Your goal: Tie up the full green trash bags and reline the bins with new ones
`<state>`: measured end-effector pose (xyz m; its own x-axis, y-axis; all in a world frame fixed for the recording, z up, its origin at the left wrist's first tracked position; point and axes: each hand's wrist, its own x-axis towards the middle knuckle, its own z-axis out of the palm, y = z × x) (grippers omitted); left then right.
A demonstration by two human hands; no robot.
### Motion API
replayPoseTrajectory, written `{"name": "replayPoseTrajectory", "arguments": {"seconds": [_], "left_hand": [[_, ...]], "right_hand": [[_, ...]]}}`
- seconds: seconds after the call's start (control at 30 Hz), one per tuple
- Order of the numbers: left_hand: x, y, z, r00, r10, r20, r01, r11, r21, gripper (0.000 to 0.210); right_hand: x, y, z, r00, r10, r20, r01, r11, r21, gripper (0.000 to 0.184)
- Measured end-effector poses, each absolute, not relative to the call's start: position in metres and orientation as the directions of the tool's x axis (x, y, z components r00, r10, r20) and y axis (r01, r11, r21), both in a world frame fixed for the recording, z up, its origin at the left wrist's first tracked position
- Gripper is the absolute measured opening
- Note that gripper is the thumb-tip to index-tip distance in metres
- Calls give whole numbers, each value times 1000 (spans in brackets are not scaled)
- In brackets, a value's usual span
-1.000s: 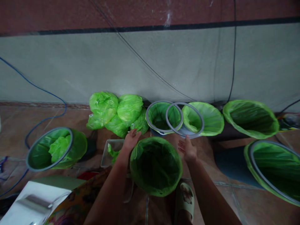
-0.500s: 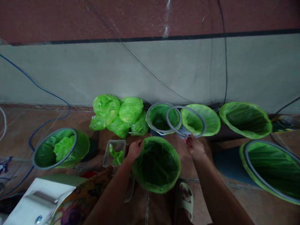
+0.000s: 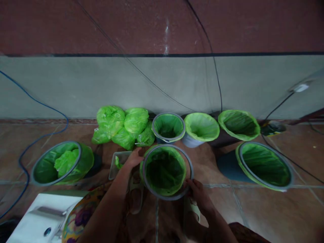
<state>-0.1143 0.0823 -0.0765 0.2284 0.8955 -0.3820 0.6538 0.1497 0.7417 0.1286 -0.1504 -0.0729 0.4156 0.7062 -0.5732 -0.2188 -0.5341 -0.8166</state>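
Flanking the near bin (image 3: 165,160) are two sandals (image 3: 191,211), with bare floor (image 3: 172,222) between them and a wider open stretch to the right. At the near left, patterned cloth (image 3: 82,216) and a white basin (image 3: 30,216) take up the room. The grey ring (image 3: 191,162) lies off-centre over the bin's mouth: its right and lower edges stick out past the green liner (image 3: 180,168), while its left edge runs close along the liner's; whether they touch cannot be told. The right hand (image 3: 198,192) comes in low, its fingers clamped on the ring's lower right edge. The left hand (image 3: 135,158) reaches to the upper left edge, palm down; whether it grips anything cannot be told. Just beside it sits a clear tray (image 3: 113,172). Well out to the sides are a left bin (image 3: 87,160) and a right bin (image 3: 229,167). Beyond, near the wall (image 3: 152,84), three lined bins (image 3: 196,141) stand right of piled bags (image 3: 118,126).
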Motion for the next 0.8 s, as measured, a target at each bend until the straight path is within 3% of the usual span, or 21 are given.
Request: {"name": "replayPoseTrajectory", "arguments": {"seconds": [0.07,0.17,0.27,0.37,0.43,0.57,0.8], "left_hand": [[-119,74,-68,198,888,-415,608,221,762,39],[-118,61,-60,173,853,-493,589,312,746,40],[-111,55,-58,150,860,-488,635,294,714,33],[-102,59,-57,148,890,-432,706,211,677,26],[-96,62,-57,162,906,-392,758,140,637,23],[-85,59,-56,189,927,-323,836,21,548,24],[-95,46,-59,168,935,-313,902,-18,431,31]], "right_hand": [[126,-150,-79,372,725,-579,-209,-543,-813,38],[127,-138,-84,297,771,-563,-166,-540,-825,37],[132,-121,-86,368,777,-511,71,-571,-818,31],[141,-107,-85,517,748,-417,450,-651,-611,23],[145,-102,-84,557,735,-387,585,-678,-445,25],[144,-107,-86,579,708,-404,650,-700,-295,33],[135,-108,-96,502,748,-434,712,-643,-283,35]]}}
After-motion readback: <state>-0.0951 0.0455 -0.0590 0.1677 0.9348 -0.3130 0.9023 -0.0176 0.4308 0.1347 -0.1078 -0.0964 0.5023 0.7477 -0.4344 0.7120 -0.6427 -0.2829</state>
